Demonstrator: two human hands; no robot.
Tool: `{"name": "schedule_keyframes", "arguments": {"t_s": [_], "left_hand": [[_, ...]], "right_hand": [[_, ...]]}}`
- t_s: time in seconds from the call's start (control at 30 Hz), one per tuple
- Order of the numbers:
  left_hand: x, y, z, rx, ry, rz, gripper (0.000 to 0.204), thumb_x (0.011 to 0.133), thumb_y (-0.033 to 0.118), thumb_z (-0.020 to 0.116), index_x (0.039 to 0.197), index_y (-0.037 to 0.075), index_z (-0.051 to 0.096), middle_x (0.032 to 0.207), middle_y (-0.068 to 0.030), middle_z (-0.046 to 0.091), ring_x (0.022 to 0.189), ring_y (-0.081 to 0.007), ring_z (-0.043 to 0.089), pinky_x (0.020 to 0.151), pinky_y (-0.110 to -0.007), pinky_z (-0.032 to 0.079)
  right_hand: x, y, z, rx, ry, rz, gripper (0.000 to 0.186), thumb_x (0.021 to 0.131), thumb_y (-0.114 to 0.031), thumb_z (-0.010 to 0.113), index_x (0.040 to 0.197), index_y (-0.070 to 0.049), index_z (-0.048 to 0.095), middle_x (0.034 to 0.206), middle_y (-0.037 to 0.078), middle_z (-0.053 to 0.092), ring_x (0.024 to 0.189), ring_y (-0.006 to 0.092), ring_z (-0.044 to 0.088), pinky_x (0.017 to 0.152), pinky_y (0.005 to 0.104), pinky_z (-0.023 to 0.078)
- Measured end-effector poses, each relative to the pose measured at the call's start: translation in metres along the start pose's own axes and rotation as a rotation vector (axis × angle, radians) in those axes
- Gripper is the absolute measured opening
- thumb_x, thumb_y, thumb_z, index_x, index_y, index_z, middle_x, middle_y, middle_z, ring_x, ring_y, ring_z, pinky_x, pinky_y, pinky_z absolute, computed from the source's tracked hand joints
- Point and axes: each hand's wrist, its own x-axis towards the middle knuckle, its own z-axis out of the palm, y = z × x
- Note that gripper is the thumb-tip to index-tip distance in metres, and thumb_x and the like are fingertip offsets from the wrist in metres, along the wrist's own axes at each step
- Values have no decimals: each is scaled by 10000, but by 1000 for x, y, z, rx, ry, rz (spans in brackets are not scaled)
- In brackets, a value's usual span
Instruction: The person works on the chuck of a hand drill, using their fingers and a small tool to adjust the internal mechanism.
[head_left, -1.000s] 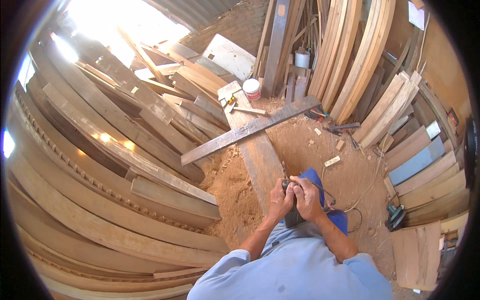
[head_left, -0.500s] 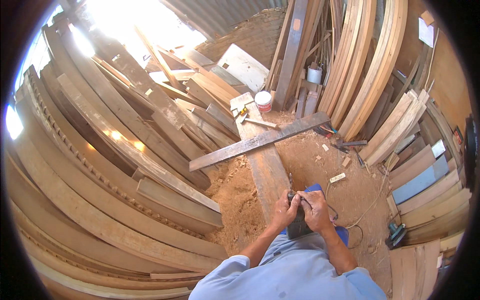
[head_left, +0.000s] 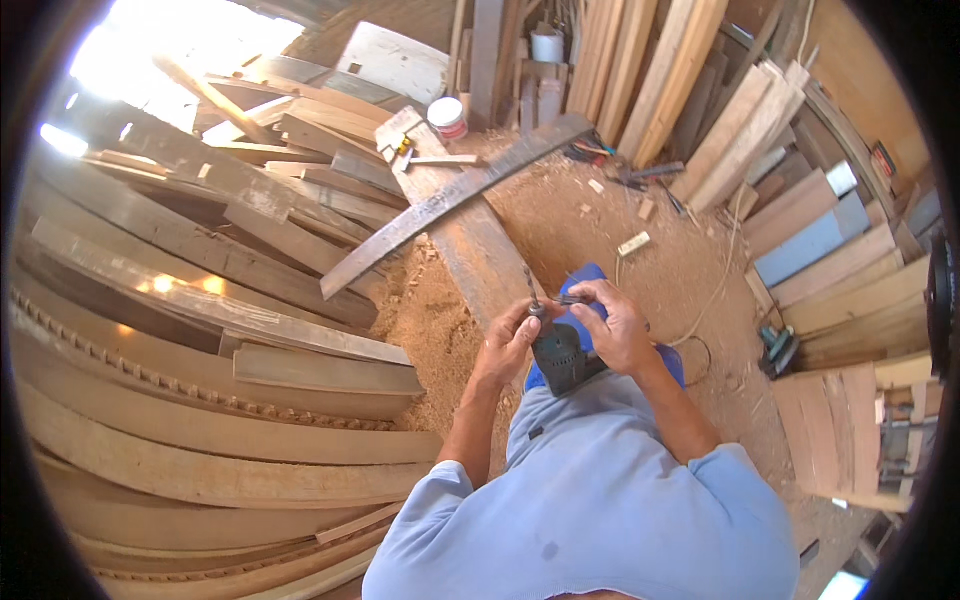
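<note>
I hold a dark grey power drill (head_left: 562,355) in front of my chest, its thin bit (head_left: 529,284) pointing up and away. My left hand (head_left: 512,338) grips the chuck end just below the bit. My right hand (head_left: 612,322) is closed on the drill's body and on a small dark key-like tool at the chuck. Under the drill sits a blue seat or stool (head_left: 590,280), mostly hidden. A thick weathered beam (head_left: 470,240) runs away from me on the sawdust floor, with a long narrow plank (head_left: 440,205) laid across it.
Stacks of planks (head_left: 200,300) fill the left side; more boards (head_left: 640,70) lean at the back and right. A white tub with red band (head_left: 447,116) stands at the beam's far end. A cable (head_left: 725,270) trails over the sawdust. A green power tool (head_left: 777,350) lies at right.
My view has tilted down and shifted, so the beam and planks sit higher in the picture. Both hands stay on the drill; the drill body now shows more, tilted with the bit up-left.
</note>
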Motion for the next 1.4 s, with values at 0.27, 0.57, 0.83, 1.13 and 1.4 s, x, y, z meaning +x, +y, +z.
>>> {"name": "schedule_keyframes", "arguments": {"t_s": [0.27,0.57,0.83,1.13,1.4], "left_hand": [[1,-19,3,-271,214,31,415,1049,295,532,1318,-21,556,1206,-125,669,1107,-193,635,986,-339,500],[2,-19,-6,-293,164,27,429,1062,323,500,1286,-33,583,1155,-97,675,1064,-173,641,949,-331,511],[2,-20,-6,-317,185,8,396,1053,299,528,1271,-25,591,1163,-121,680,1051,-187,653,934,-346,521],[4,-20,-7,-342,183,23,346,1044,255,545,1230,-31,603,1132,-132,690,1022,-213,671,921,-358,536],[2,-26,-10,-295,167,38,341,1030,248,576,1213,-38,608,1112,-126,694,1004,-206,673,902,-356,539]], "right_hand": [[-5,-1,5,-44,-45,-119,188,868,-63,714,1046,-10,680,967,139,681,913,292,652,834,380,520],[-1,5,18,-18,-1,-194,177,850,-45,728,1019,-22,684,956,140,682,918,307,641,840,396,517],[1,5,15,-111,4,-353,189,826,-46,743,1006,-38,686,943,110,680,890,314,618,818,407,512],[-2,7,18,-148,27,-354,201,820,-31,729,1017,-35,689,954,108,687,898,320,603,828,424,495],[3,-1,9,-206,14,-495,224,780,14,732,995,-31,689,960,114,701,910,338,619,823,427,518]]}}
